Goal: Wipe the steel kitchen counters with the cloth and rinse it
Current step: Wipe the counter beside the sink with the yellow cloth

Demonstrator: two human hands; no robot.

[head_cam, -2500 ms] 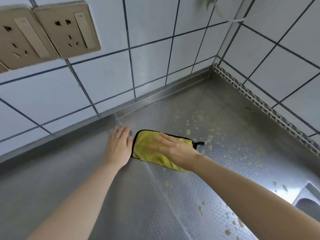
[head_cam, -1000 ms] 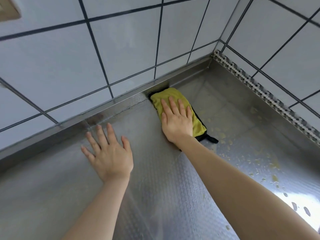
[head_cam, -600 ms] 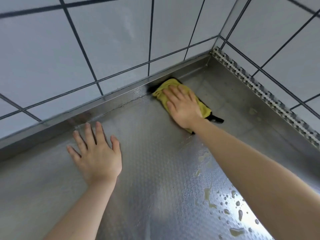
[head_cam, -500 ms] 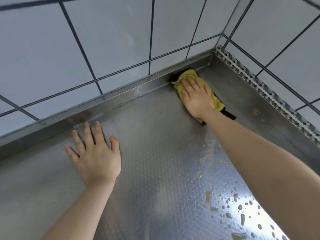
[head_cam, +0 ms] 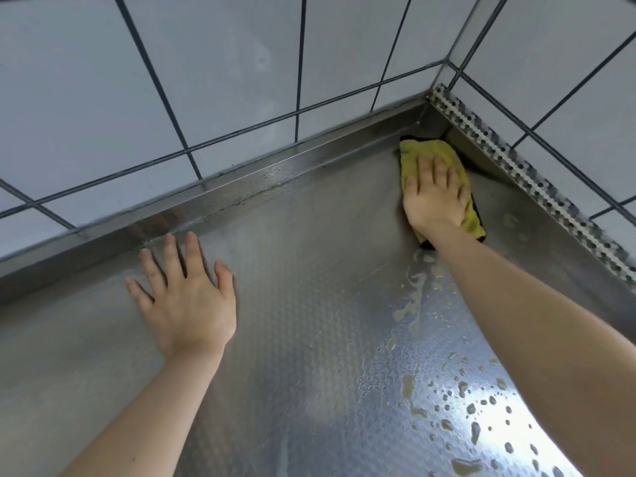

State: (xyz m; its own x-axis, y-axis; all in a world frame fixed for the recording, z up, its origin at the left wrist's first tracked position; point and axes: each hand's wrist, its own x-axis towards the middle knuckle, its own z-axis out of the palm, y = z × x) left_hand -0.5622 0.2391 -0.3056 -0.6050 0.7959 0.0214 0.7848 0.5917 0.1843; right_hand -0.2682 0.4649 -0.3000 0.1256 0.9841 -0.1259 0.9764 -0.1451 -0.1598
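Steel desk (head_cam: 309, 339): embossed surface, fills the lower frame; raised steel lip along the tiled wall (head_cam: 206, 63).

Yellow microfibre cloth (head_cam: 418, 149), black-edged: lies flat on the desk in the far corner, upper right of the frame, its far end close to where the two walls meet, just beside the perforated metal strip (head_cam: 537, 187).

Right hand (head_cam: 435, 196): palm down on the cloth, fingers straight and together, pressing it onto the desk; grasps nothing.

Left hand (head_cam: 187, 301): centre left of the frame, flat on the bare desk, fingers spread and released, well apart from the cloth.

Yellowish droplets and smears (head_cam: 471, 421): scattered on the desk, lower right, beside the right forearm.
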